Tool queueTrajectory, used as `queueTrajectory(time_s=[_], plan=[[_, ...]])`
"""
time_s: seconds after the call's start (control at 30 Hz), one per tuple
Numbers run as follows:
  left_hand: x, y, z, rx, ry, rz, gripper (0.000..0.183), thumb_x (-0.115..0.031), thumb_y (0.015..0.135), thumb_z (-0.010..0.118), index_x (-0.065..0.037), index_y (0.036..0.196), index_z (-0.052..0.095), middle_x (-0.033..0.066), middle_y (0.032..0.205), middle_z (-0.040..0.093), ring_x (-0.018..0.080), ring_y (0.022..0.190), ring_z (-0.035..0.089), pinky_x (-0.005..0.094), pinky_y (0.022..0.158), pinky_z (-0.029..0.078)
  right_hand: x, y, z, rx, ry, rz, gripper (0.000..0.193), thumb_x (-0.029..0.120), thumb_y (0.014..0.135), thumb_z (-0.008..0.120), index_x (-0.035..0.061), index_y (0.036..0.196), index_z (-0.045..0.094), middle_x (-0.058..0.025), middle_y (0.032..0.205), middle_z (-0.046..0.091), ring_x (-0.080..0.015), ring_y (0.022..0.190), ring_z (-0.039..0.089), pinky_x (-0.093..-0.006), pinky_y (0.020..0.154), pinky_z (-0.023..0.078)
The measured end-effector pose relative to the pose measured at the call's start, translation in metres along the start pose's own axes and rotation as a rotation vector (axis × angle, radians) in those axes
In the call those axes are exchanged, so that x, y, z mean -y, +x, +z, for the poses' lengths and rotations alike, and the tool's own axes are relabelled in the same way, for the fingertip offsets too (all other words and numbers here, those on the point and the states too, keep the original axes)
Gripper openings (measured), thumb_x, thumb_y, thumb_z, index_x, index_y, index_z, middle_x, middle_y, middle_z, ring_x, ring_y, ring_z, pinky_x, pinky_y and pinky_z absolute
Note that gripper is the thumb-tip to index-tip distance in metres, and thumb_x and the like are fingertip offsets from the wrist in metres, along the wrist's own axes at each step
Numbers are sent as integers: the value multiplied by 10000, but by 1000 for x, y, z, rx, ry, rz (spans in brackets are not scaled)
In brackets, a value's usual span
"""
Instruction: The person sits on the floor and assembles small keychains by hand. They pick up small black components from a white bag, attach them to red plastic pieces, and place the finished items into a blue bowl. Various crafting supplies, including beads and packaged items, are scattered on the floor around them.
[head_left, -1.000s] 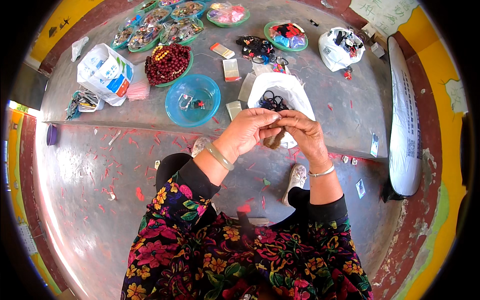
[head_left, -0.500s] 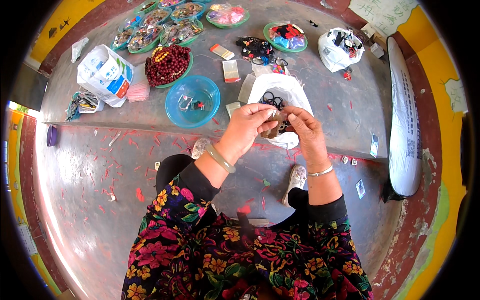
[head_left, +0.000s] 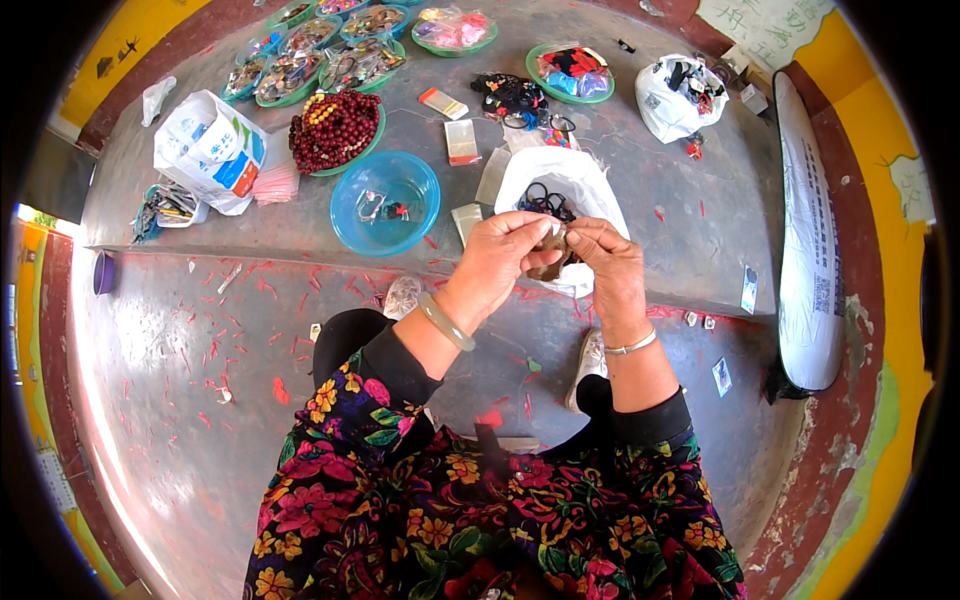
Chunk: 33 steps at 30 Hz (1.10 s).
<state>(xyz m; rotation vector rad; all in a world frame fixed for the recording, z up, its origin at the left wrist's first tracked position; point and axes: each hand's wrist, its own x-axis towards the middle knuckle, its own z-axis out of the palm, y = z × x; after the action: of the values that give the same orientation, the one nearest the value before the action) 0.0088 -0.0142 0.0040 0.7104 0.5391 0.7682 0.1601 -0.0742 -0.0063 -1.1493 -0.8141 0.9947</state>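
- 2 hands, I see: left hand [head_left: 494,252] pinches a small, soft-looking brown piece [head_left: 547,271].
- Right hand [head_left: 614,268] has closed in, its grip seemingly pinching the edge; both look engaged.

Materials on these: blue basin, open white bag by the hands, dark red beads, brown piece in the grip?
Blue basin: likely plastic, glossy; translucent wall.
White bag: probably thin plastic, slight sheen; creased, limp edges.
Dark red beads: polished look, small highlights; plastic, wood or glass all possible.
Brown piece: maybe thin film or fabric; mostly covered, so unclear.
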Motion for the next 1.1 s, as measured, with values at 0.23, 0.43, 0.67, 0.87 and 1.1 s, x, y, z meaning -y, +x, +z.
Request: queueTrajectory(time_s=[0.23,0.43,0.67,0.87,1.1], plan=[[1,0,-4,29,-152,-25,188,-99,894,542,39,1002,607,106,983,628,150,860,618,240,717,543,4,-2,6,-3,43,-79,90,-21,767,657,-12,853,681,-50,920,593,-104,792,546,-220,682,445],[-6,-1,-2,6,-86,-54,186,-110,886,557,23,1005,609,81,963,628,132,834,611,239,692,545,5,-3,8,-12,-55,-126,48,-13,777,652,-8,820,673,-41,914,594,-93,786,540,-216,683,441],[-5,0,-4,38,204,-86,171,-112,847,613,1,976,626,47,888,629,109,777,597,222,605,514,0,-1,4,0,-197,-161,47,-22,779,647,-8,818,668,-43,947,590,-86,764,536,-208,641,448],[-2,1,-3,-15,180,-72,145,-96,820,642,0,928,638,56,861,633,107,715,588,216,571,486,4,-2,3,44,-158,-142,47,-23,782,640,-5,816,666,-43,952,590,-79,741,533,-200,618,446],[-2,1,-4,-21,64,-107,144,-96,825,637,18,913,637,52,795,624,107,674,587,217,568,495,7,-3,5,43,-41,-110,51,14,812,618,-2,838,658,-38,949,595,-72,734,518,-205,646,431]])
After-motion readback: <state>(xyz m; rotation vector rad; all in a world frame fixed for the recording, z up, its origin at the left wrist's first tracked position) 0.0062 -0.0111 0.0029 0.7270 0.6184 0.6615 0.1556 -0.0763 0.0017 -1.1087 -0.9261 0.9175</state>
